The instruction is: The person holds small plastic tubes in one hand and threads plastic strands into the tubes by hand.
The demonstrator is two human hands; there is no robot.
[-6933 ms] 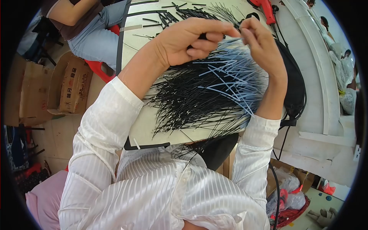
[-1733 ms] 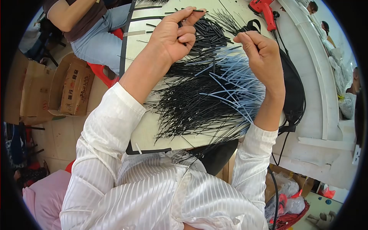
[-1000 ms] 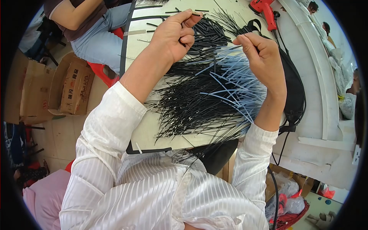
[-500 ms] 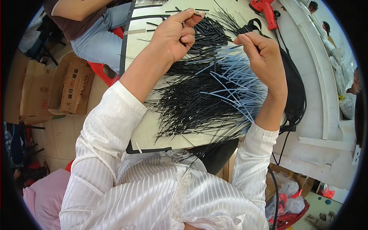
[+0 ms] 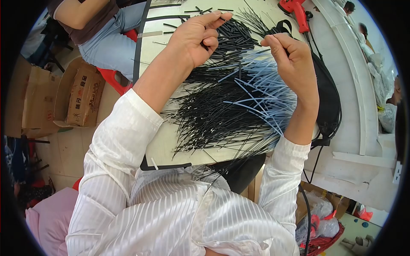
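My left hand [image 5: 197,39] is closed at the upper middle, thumb and forefinger pinched on a short black tube, of which only a dark tip shows. Another dark bit peeks out from under its curled fingers. To the right, my right hand [image 5: 294,59] is also closed, thumb against forefinger; whatever it grips is too thin or hidden to make out. Below and between the hands lies a large spread of black wires [image 5: 213,115] with light-blue ends [image 5: 267,81]. Beyond them is a pile of short black tubes [image 5: 235,36], close to my left fingertips.
A red heat gun [image 5: 294,13] lies at the table's far right, near a bundle of dark wires [image 5: 256,23]. A black bag [image 5: 326,98] sits along the right edge. Cardboard boxes [image 5: 79,96] stand on the floor at left, below a seated person [image 5: 111,42].
My left fingertips have shifted slightly right, and the tube in them shows less. My right hand is nearly still, its fingers a touch lower on the left side.
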